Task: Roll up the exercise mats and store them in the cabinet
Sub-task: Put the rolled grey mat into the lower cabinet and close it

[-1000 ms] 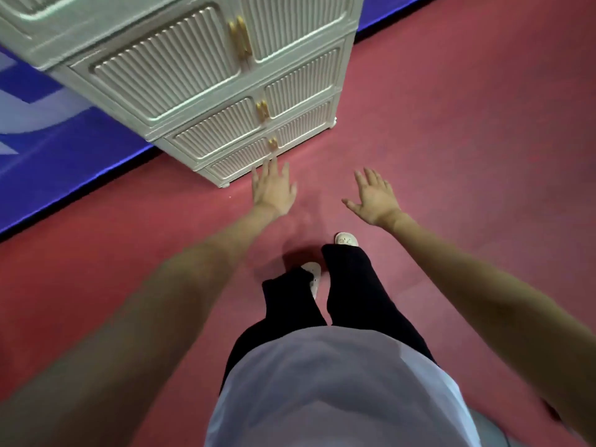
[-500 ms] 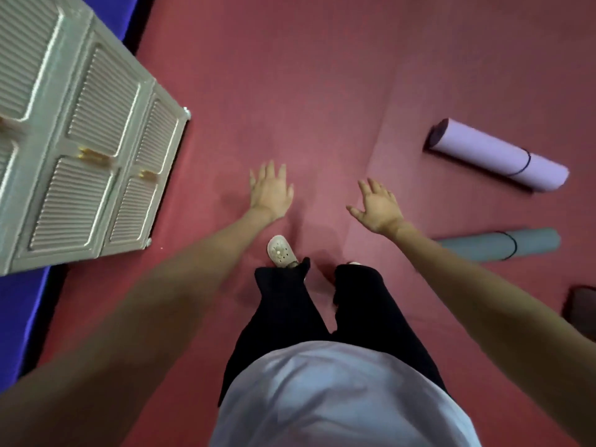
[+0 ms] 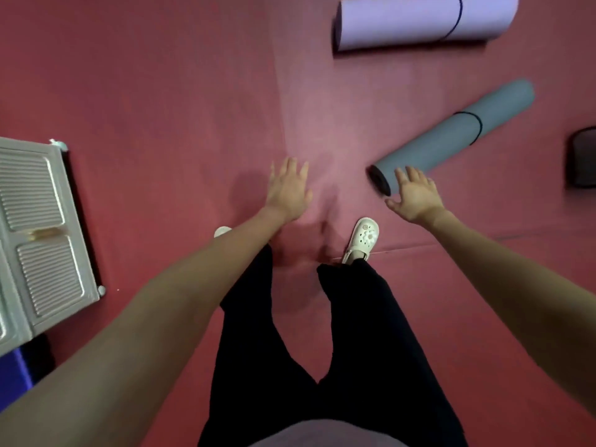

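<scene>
Reaching out with both arms here: the left hand (image 3: 288, 190) and right hand (image 3: 414, 195) are spread wide, fingers straight, holding nothing. The grey rolled mat (image 3: 458, 130) lies just past the right hand, and the lilac rolled mat (image 3: 419, 22) sits further off. Each has one thin dark band, so a one-end grab could let the roll loosen or telescope, I'd guess. The cabinet (image 3: 38, 240) stands off to the left with its louvered doors closed, so they'd have to be opened before anything goes in. The floor (image 3: 161, 91) is red padded matting with a seam by the white clog (image 3: 362, 238), maybe a trip spot. A dark object (image 3: 582, 159) sits at the right edge; can't tell what it is.
</scene>
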`<state>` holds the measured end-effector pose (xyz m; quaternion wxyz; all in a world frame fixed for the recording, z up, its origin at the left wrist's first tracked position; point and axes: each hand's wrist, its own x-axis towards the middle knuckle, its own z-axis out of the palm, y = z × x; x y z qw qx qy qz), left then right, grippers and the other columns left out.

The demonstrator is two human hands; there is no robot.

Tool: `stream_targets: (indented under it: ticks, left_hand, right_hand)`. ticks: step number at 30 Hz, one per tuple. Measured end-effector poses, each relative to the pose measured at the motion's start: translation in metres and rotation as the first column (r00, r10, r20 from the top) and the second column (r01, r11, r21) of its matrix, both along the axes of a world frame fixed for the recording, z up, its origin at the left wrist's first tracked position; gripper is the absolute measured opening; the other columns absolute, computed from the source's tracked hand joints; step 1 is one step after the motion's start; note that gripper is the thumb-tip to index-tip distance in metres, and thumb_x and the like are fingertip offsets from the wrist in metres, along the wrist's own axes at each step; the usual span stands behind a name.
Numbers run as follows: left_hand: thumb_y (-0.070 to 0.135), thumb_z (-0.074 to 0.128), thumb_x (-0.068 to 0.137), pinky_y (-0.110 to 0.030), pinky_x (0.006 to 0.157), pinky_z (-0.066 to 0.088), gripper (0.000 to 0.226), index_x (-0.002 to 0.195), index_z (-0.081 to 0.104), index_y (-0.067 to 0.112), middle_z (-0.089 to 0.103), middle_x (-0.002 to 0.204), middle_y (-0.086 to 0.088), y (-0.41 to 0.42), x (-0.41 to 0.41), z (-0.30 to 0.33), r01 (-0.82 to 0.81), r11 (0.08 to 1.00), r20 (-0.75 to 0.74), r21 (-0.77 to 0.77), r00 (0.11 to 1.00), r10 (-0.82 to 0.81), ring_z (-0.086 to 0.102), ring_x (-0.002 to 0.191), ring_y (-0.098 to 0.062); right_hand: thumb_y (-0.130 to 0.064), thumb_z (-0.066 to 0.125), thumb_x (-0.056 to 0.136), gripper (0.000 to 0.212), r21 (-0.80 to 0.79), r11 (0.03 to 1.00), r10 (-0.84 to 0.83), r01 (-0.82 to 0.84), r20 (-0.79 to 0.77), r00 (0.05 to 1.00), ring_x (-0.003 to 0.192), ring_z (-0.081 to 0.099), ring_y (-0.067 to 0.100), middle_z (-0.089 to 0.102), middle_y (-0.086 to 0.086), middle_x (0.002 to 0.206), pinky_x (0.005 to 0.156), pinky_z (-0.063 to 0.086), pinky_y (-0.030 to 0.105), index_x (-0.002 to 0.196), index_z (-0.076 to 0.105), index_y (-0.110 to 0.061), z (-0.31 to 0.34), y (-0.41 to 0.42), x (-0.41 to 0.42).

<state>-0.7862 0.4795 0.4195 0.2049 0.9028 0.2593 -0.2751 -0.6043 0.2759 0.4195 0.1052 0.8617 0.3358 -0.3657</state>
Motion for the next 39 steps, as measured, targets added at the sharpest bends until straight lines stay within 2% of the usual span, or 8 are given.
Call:
stream_targets:
  ticks: [6, 14, 17, 22, 26, 32, 35, 39]
  left_hand:
    - [0.035, 0.052, 0.092, -0.051, 0.118, 0.005, 0.069, 0.151, 0.026, 0.01, 0.022, 0.156, -0.019, -0.069, 0.101, -0.125, 0.135, 0.99, 0.02, -0.031, 0.991, -0.134, 0.017, 0.146, -0.029]
    - [0.05, 0.067, 0.081, -0.051, 0.118, 0.008, 0.096, 0.152, 0.017, 0.01, 0.019, 0.156, -0.017, -0.138, 0.208, -0.321, 0.267, 0.961, -0.037, -0.067, 0.962, -0.27, 0.017, 0.145, -0.029]
    - [0.058, 0.071, 0.073, -0.049, 0.117, 0.011, 0.109, 0.152, 0.014, 0.009, 0.024, 0.154, -0.015, -0.161, 0.237, -0.376, 0.23, 0.968, 0.006, -0.101, 0.973, -0.231, 0.022, 0.143, -0.03]
    - [0.074, 0.077, 0.05, -0.042, 0.117, 0.021, 0.139, 0.153, 0.009, 0.01, 0.025, 0.155, -0.015, -0.18, 0.262, -0.448, 0.114, 0.972, -0.027, -0.207, 0.992, -0.122, 0.025, 0.143, -0.03]
    - [0.072, 0.082, 0.042, -0.041, 0.113, 0.029, 0.145, 0.153, 0.006, 0.016, 0.033, 0.148, -0.015, -0.187, 0.262, -0.477, -0.081, 0.958, -0.041, -0.276, 0.997, 0.072, 0.033, 0.138, -0.031]
    - [0.058, 0.087, 0.046, -0.035, 0.101, 0.038, 0.122, 0.144, 0.027, 0.016, 0.049, 0.134, -0.013, -0.193, 0.262, -0.475, -0.151, 0.946, 0.082, -0.288, 0.98, 0.181, 0.048, 0.124, -0.031]
    - [0.059, 0.084, 0.045, -0.036, 0.102, 0.036, 0.119, 0.141, 0.032, 0.013, 0.053, 0.13, -0.012, -0.194, 0.258, -0.453, -0.141, 0.958, 0.152, -0.251, 0.971, 0.183, 0.05, 0.12, -0.031]
    - [0.067, 0.077, 0.039, -0.039, 0.094, 0.037, 0.111, 0.132, 0.039, 0.019, 0.059, 0.122, -0.002, -0.168, 0.238, -0.399, -0.144, 0.976, 0.218, -0.163, 0.959, 0.178, 0.056, 0.112, -0.028]
  right_hand:
    - [-0.03, 0.069, 0.085, 0.086, -0.068, 0.997, -0.03, 0.03, 0.004, 1.0, 0.143, 0.019, 0.037, 0.018, 0.023, 0.156, 0.115, 0.019, 0.046, 0.151, 0.019, -0.005, -0.107, -0.085, 0.098]
    - [-0.022, 0.071, 0.082, 0.096, -0.088, 0.99, 0.109, -0.108, 0.0, 0.994, 0.147, 0.011, 0.034, 0.006, 0.022, 0.159, 0.116, 0.015, 0.043, 0.154, 0.009, -0.008, -0.291, -0.137, 0.17]
    - [-0.01, 0.072, 0.078, 0.102, -0.012, 0.986, 0.166, -0.166, 0.021, 0.986, 0.148, 0.005, 0.033, -0.001, 0.021, 0.16, 0.117, 0.014, 0.043, 0.155, 0.004, -0.012, -0.352, -0.144, 0.175]
    - [0.009, 0.066, 0.071, 0.105, 0.196, 0.906, 0.329, -0.376, 0.237, 0.914, 0.148, 0.008, 0.036, 0.005, 0.022, 0.159, 0.117, 0.014, 0.048, 0.155, 0.008, -0.014, -0.431, -0.156, 0.182]
    - [0.015, 0.054, 0.07, 0.098, 0.284, 0.844, 0.332, -0.454, 0.387, 0.86, 0.147, 0.013, 0.036, 0.012, 0.021, 0.159, 0.116, 0.016, 0.05, 0.155, 0.013, -0.013, -0.467, -0.162, 0.184]
    - [0.003, 0.04, 0.087, 0.069, 0.313, 0.824, 0.289, -0.473, 0.486, 0.825, 0.143, 0.024, 0.042, 0.023, 0.025, 0.155, 0.115, 0.019, 0.051, 0.152, 0.022, -0.008, -0.475, -0.156, 0.182]
    - [0.002, 0.058, 0.082, 0.078, 0.289, 0.841, 0.277, -0.458, 0.497, 0.822, 0.142, 0.025, 0.042, 0.025, 0.023, 0.155, 0.115, 0.019, 0.051, 0.15, 0.02, -0.006, -0.456, -0.146, 0.181]
    - [-0.01, 0.083, 0.062, 0.111, 0.272, 0.84, 0.351, -0.47, 0.39, 0.851, 0.144, 0.021, 0.038, 0.023, 0.023, 0.155, 0.117, 0.011, 0.051, 0.15, 0.017, 0.001, -0.398, -0.114, 0.175]
